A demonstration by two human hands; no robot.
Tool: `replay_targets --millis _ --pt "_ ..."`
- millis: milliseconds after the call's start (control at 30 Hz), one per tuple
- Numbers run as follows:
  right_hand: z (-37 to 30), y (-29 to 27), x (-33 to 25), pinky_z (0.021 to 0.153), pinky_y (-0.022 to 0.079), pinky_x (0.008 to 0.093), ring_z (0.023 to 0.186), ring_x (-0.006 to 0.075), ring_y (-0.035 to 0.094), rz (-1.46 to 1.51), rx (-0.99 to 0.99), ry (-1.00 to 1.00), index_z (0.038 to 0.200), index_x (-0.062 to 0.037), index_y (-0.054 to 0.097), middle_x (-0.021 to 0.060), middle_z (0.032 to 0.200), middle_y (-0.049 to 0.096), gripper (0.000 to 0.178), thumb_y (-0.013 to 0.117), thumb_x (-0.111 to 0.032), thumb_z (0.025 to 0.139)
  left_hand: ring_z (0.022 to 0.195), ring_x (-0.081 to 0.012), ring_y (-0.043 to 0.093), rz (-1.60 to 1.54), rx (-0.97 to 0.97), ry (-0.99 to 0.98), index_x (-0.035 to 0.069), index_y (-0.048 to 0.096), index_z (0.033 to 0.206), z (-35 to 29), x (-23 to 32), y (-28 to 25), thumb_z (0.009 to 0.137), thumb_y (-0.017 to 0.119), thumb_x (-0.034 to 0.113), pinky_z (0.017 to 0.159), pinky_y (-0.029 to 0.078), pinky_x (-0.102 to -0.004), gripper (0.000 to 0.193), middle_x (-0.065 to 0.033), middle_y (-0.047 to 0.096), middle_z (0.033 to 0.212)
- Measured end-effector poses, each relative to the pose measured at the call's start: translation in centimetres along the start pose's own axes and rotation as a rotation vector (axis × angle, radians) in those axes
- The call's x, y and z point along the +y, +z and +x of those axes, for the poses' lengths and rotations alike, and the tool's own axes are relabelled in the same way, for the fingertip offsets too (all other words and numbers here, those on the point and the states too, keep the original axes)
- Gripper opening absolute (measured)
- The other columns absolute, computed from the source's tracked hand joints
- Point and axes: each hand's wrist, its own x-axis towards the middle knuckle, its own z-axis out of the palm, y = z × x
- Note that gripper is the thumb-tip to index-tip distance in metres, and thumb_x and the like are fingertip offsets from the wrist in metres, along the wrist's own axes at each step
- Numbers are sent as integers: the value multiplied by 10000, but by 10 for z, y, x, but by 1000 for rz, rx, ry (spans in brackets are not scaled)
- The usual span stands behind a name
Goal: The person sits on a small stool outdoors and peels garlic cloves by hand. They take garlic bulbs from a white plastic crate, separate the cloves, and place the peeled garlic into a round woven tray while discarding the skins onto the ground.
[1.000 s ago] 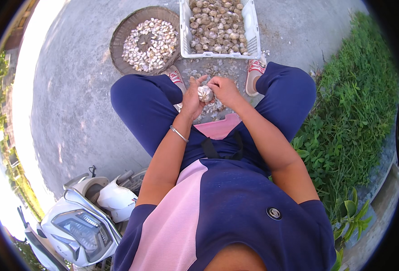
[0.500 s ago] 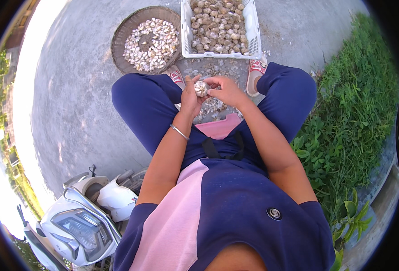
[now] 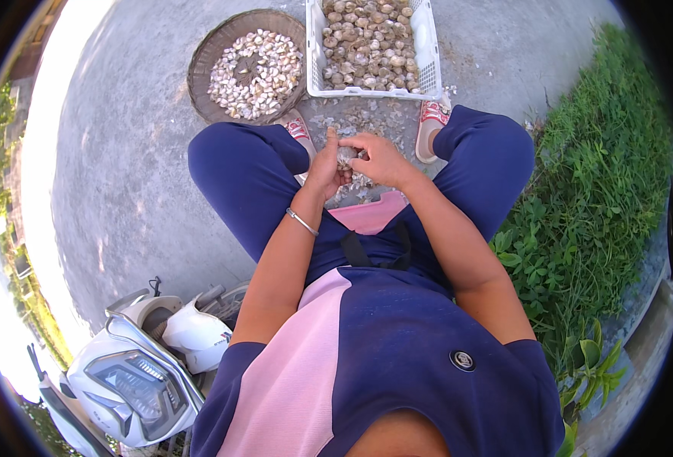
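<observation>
Between my knees, both hands are closed around one garlic bulb (image 3: pixel 346 157). My left hand (image 3: pixel 324 167) cups it from the left and below, its thumb pointing up. My right hand (image 3: pixel 382 161) grips the bulb from the right, with its fingers over the top, so only part of the papery skin shows. Beyond my left foot, a round woven basket (image 3: pixel 199 76) holds many loose garlic cloves (image 3: pixel 274 76). Right of it, a white plastic crate (image 3: pixel 430 53) contains a heap of whole garlic bulbs (image 3: pixel 367 46).
Papery garlic skins (image 3: pixel 363 118) litter the concrete ground (image 3: pixel 138 152) between my feet. A white scooter (image 3: pixel 135 388) stands at the lower left. Along the right side grow grass and leafy plants (image 3: pixel 588 183). Something pink (image 3: pixel 371 217) shows between my thighs.
My right hand's fingers have closed over the garlic bulb, covering more of it. The bulb has turned and shifted slightly right and down; my left thumb is now straighter.
</observation>
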Motion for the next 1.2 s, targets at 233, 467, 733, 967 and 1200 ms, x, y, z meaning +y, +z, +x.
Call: replay_targets --millis 233,467,733,967,1200 --pt "-1 -2 -3 692 500 358 742 298 637 -134 -33 4 998 -9 653 182 819 649 334 625 -158 700 433 -124 464 118 102 -21 85 585 894 -1 -3 3 869 323 704 414 399 -256 673 -14 501 580" --pt "-2 2 5 653 514 333 696 249 661 30 -10 121 961 6 673 176 763 666 290 603 -119 709 406 -130 441 213 111 -25 63 578 952 -4 -3 3 866 352 697 378 354 -267 679 -33 502 577" --pt "0 4 10 618 517 301 659 178 665 171 -3 116 931 8 682 140 738 675 231 604 -115 752 400 -122 414 160 145 -61 55 571 988 -2 -1 2 876 351 682 370 323 -275 674 -44 502 577" --pt "5 -2 16 567 507 281 579 135 630 248 -51 232 877 21 680 100 735 677 185 605 -106 766 391 -115 384 245 84 1 56 572 962 -5 -3 4 887 341 671 374 293 -270 661 -28 483 564" --pt "5 -3 8 572 507 274 607 125 635 306 -3 250 888 17 680 98 741 678 165 601 -85 786 393 -109 386 117 95 -28 71 553 1074 1 -1 -1 877 335 691 381 301 -266 686 -35 506 573"
